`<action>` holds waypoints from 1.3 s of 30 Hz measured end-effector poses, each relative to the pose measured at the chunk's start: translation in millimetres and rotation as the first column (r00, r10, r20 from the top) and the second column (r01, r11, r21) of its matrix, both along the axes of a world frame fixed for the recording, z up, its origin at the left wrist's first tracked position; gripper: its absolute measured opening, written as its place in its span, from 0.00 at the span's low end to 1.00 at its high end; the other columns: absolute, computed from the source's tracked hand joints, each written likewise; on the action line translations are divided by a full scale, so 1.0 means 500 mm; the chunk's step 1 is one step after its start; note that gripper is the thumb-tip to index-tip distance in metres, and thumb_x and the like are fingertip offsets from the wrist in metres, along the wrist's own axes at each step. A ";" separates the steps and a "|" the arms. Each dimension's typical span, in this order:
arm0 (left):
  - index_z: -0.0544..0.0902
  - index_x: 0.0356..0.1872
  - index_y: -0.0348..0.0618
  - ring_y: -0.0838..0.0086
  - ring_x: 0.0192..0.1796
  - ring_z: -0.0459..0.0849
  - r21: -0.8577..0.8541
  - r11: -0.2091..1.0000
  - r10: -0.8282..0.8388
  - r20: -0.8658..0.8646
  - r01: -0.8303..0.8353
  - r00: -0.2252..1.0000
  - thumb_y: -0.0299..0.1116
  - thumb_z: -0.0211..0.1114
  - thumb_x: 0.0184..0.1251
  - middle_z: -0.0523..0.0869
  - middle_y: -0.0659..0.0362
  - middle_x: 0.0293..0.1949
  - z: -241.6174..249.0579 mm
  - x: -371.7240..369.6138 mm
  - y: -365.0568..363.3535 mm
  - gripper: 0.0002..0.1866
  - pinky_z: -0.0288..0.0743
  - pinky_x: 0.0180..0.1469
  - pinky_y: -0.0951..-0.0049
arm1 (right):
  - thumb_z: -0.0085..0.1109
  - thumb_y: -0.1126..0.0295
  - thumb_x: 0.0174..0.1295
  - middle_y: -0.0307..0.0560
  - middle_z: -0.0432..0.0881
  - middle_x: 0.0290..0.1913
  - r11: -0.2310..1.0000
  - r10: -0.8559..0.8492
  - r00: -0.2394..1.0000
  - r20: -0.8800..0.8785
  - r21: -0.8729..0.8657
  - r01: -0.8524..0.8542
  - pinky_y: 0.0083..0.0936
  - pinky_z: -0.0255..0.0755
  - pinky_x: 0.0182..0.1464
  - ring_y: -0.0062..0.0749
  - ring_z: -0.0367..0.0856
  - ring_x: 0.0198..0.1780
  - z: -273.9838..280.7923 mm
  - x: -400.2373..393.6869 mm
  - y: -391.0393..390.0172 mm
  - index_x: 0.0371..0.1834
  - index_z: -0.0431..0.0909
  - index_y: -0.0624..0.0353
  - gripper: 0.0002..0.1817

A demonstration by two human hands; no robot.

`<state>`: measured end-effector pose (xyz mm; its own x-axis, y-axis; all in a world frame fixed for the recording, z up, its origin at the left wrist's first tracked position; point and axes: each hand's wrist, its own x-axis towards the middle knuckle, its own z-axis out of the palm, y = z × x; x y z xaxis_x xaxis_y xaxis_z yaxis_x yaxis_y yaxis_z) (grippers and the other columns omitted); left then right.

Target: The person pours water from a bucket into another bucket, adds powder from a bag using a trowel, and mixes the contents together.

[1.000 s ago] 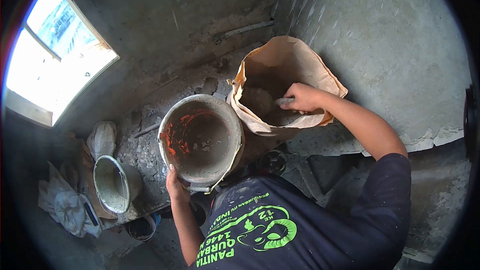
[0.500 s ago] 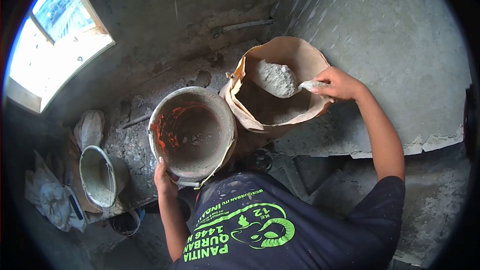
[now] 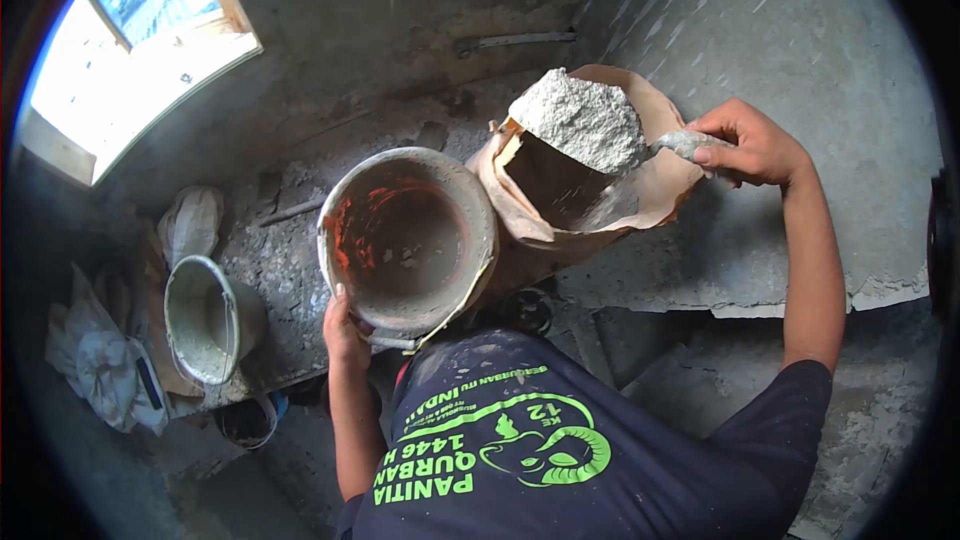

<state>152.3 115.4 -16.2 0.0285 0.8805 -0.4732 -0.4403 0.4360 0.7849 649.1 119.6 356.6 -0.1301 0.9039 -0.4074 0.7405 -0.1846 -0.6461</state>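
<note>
My right hand [image 3: 752, 145] is closed around the grey-crusted handle of a trowel [image 3: 683, 144]. A large heap of grey cement powder [image 3: 580, 122] covers its blade, which is held above the mouth of an open brown paper sack [image 3: 655, 195]. Some powder falls from the heap into the sack. My left hand [image 3: 346, 333] grips the near-left rim of a round bucket [image 3: 484, 220], thumb up on the edge. Orange-red smears and a little grey residue show inside that bucket. Sack and bucket stand side by side, touching.
A smaller pale pail [image 3: 246, 325] stands at the left on a rubble-strewn ledge, by a whitish bag [image 3: 192, 225] and crumpled plastic [image 3: 95, 370]. A window [image 3: 150, 50] is at upper left. Grey plastered walls [image 3: 790, 70] close in behind and to the right.
The loaded trowel has risen out of the sack, its heap now larger in view. My right hand has moved up and right. The left hand keeps its hold on the bucket.
</note>
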 end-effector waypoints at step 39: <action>0.75 0.66 0.45 0.85 0.44 0.79 0.107 0.994 0.037 0.026 -0.039 0.999 0.35 0.51 0.85 0.84 0.66 0.48 0.041 0.045 -0.061 0.16 0.77 0.41 0.79 | 0.70 0.62 0.60 0.58 0.90 0.42 0.835 0.424 0.521 0.741 -0.098 -0.542 0.42 0.85 0.48 0.46 0.92 0.48 -0.461 -0.506 0.097 0.41 0.89 0.64 0.16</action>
<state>174.7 84.9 4.2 0.0042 0.9268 -0.3756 -0.4741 0.3326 0.8152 396.1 168.1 126.3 -0.2884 0.8423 -0.4554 0.9121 0.3864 0.1371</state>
